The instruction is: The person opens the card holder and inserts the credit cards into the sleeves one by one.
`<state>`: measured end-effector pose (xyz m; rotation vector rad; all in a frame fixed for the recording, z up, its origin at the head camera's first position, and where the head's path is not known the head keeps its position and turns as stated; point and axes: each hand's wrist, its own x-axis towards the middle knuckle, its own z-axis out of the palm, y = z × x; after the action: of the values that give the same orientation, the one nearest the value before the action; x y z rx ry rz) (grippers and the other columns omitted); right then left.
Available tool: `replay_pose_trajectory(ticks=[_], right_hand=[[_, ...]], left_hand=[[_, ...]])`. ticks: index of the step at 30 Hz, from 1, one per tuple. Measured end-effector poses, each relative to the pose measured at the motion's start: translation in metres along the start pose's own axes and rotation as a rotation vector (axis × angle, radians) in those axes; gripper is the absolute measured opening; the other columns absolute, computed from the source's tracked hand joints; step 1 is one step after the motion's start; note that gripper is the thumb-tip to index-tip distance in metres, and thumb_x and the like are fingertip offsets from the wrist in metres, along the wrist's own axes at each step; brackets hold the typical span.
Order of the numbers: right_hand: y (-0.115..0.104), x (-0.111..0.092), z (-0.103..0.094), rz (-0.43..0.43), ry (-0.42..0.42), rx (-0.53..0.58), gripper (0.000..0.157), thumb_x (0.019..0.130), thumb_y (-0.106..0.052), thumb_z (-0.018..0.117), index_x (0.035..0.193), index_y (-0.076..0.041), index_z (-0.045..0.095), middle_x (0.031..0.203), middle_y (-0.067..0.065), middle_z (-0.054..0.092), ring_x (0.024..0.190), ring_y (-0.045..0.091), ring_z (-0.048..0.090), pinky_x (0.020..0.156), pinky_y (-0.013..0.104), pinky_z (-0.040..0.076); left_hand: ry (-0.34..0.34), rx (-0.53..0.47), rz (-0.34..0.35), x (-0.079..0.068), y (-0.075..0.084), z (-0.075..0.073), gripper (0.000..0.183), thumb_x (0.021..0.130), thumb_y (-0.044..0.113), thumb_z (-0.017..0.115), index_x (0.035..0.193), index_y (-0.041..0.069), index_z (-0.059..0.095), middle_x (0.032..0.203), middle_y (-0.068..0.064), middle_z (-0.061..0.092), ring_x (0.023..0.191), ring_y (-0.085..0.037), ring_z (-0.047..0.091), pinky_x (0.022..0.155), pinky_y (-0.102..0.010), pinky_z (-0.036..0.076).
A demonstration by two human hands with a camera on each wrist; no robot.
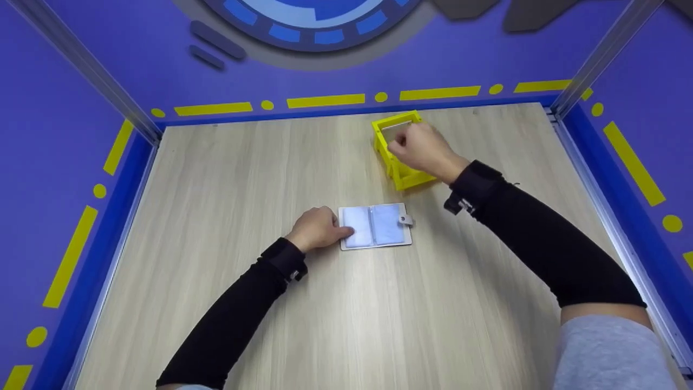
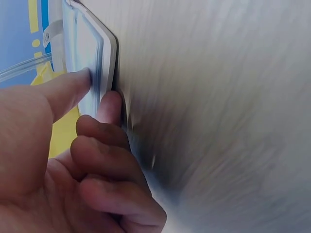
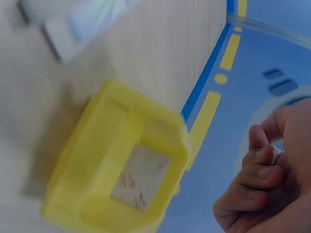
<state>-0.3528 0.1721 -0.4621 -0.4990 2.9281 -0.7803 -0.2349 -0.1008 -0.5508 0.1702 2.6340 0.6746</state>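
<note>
Card holder (image 1: 389,226) lying open on the tabletop (image 1: 243,184), its edge pinched by the left hand (image 1: 318,227)

The card holder is lying flat near the middle of the tabletop, spread wide, with two clear pages showing side by side. A small white strap (image 1: 404,219) with a dark snap hole is sticking out past its right edge.

The hands are doing different things. The left hand is pinching the holder's left edge: its thumb is pressing on the clear left page while its index finger is resting against the rim, and the other fingers are curling in beside it, close to the tabletop.

The right hand (image 1: 421,146) is hovering above a yellow box (image 1: 399,181), its fingers folding into the palm and its thumb closing against the index finger. Nothing is showing in its grip, and in the right wrist view a gap is separating it from the box.

The yellow box is standing behind the holder and slightly to its right, not touching it. Inside, a pale card (image 3: 141,177) with small red marks is lying.

Black sleeves (image 1: 547,244) are covering both forearms, and dark bands (image 1: 476,187) are circling the wrists. Blue-purple walls (image 1: 325,81) with yellow dashes and dots are enclosing the tabletop, with metal posts (image 1: 103,65) standing at the far corners.
</note>
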Motion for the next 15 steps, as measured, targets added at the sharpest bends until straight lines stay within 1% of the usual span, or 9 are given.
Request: replay_pose_trajectory(ticks=[4,6,8,10,15], right_hand=[[0.012,0.02,-0.007,0.029,0.027,-0.148,0.034,0.112,-0.026,0.056,0.091,-0.006,0.073,0.082,0.01,0.063,0.076,0.028,0.057,0.074,0.04,0.045],[0.019,0.028,-0.009,0.037,0.037,-0.198,0.033,0.113,-0.024,0.056,0.096,-0.003,0.076,0.09,0.014,0.07,0.08,0.03,0.061,0.077,0.041,0.048],[0.026,0.035,-0.009,0.051,0.04,-0.229,0.032,0.112,-0.023,0.058,0.1,-0.002,0.078,0.097,0.016,0.075,0.084,0.031,0.065,0.079,0.043,0.052],[0.032,0.041,-0.008,0.066,0.039,-0.254,0.031,0.112,-0.023,0.059,0.103,0.0,0.079,0.1,0.017,0.077,0.087,0.032,0.067,0.081,0.046,0.055],[0.043,0.055,-0.006,0.081,0.035,-0.323,0.03,0.11,-0.022,0.061,0.107,0.003,0.077,0.099,0.021,0.075,0.091,0.039,0.072,0.085,0.053,0.06]], left_hand=[[0.004,-0.015,-0.016,-0.001,-0.001,0.001,0.059,0.097,0.051,0.081,0.059,0.019,0.05,0.057,0.009,0.041,0.057,-0.014,0.043,0.055,-0.03,0.031],[0.005,-0.025,-0.015,-0.001,-0.001,0.002,0.057,0.096,0.051,0.081,0.06,0.019,0.051,0.058,0.009,0.042,0.058,-0.014,0.044,0.055,-0.03,0.031],[0.008,-0.031,-0.005,-0.001,-0.001,0.002,0.056,0.096,0.05,0.081,0.06,0.019,0.052,0.059,0.009,0.044,0.059,-0.014,0.044,0.055,-0.03,0.031],[0.008,-0.033,0.003,-0.001,-0.001,0.002,0.056,0.097,0.051,0.081,0.06,0.019,0.052,0.059,0.009,0.044,0.058,-0.013,0.044,0.055,-0.03,0.031],[0.012,-0.032,0.012,0.0,-0.001,0.002,0.057,0.097,0.05,0.081,0.059,0.02,0.051,0.058,0.009,0.044,0.056,-0.013,0.043,0.054,-0.029,0.031]])
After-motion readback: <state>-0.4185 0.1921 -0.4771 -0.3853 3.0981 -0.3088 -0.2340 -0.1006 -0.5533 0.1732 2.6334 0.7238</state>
